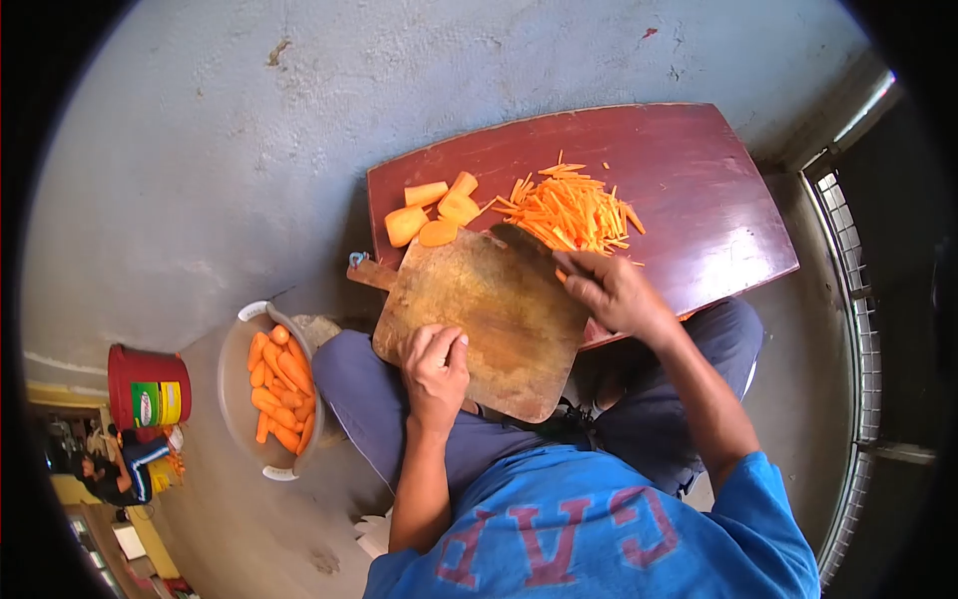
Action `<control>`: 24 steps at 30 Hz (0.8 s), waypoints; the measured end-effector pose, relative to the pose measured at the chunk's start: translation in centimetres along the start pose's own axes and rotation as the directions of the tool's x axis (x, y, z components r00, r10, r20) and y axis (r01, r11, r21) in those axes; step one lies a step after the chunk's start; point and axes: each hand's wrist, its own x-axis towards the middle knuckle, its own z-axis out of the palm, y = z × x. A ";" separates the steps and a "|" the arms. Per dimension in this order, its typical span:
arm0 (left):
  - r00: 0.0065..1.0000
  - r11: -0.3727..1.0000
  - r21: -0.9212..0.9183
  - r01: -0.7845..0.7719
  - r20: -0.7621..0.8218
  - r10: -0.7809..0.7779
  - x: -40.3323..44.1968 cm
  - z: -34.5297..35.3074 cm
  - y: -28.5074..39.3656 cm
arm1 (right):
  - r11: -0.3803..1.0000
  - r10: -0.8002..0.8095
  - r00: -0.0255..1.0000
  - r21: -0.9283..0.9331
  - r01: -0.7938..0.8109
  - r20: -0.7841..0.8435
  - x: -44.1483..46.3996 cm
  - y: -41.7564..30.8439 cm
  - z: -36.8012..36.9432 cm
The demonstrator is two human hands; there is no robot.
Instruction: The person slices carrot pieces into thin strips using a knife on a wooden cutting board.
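Far left, whole peeled carrots [282,384] sit in a grey basin [232,394] on the floor; next, left forearm reaches forward from the lap, left hand [436,364] curled in a loose fist at the near-left part of the cutting board [479,319], can't tell if anything's pinched in it. Carrot chunks [406,226] are just past the board on the worktop [689,170], cut strips [574,212] right of them. Right forearm angles forward and inward, right hand [617,292] closed round the knife [519,240], blade pointing left over the board's far edge, beside the strips.
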 end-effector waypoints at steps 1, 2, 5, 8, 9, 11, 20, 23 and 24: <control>0.999 0.997 0.061 -0.038 0.033 0.036 0.1 0.0 0.2 | 1.000 -0.011 0.999 -0.008 0.010 -0.037 1.1 0.7 -1.0; 0.998 0.997 0.070 -0.043 0.037 0.040 0.2 0.0 0.3 | 0.994 -0.063 0.996 -0.090 0.057 -0.064 1.7 1.2 -2.2; 0.998 0.995 0.088 -0.047 0.055 0.042 0.4 0.1 0.3 | 0.996 -0.028 0.989 -0.087 0.016 -0.146 3.6 2.7 -4.5; 0.998 0.997 0.076 -0.028 0.063 0.023 0.5 0.3 0.1 | 0.999 0.050 0.970 0.029 -0.045 -0.237 4.1 4.0 -5.7; 0.998 0.996 0.080 -0.025 0.065 0.020 0.5 0.4 0.0 | 0.989 0.094 0.966 0.131 -0.064 -0.240 4.1 4.3 -6.0; 1.000 0.996 0.082 -0.022 0.001 0.022 0.4 0.9 -0.5 | 0.953 0.144 0.948 0.299 -0.056 -0.283 3.9 5.7 -6.5; 0.993 0.987 0.103 -0.120 -0.010 0.121 2.0 1.8 0.0 | 0.551 0.198 0.946 0.827 0.111 -0.259 2.1 8.2 -8.3; 0.991 0.990 0.054 -0.133 -0.020 0.134 2.6 2.3 -0.6 | 0.533 0.198 0.958 0.843 0.072 -0.207 2.0 6.8 -7.8; 0.991 0.990 0.038 -0.134 -0.022 0.135 2.6 2.3 -0.6 | 0.516 0.159 0.968 0.852 0.084 -0.192 1.9 6.5 -7.5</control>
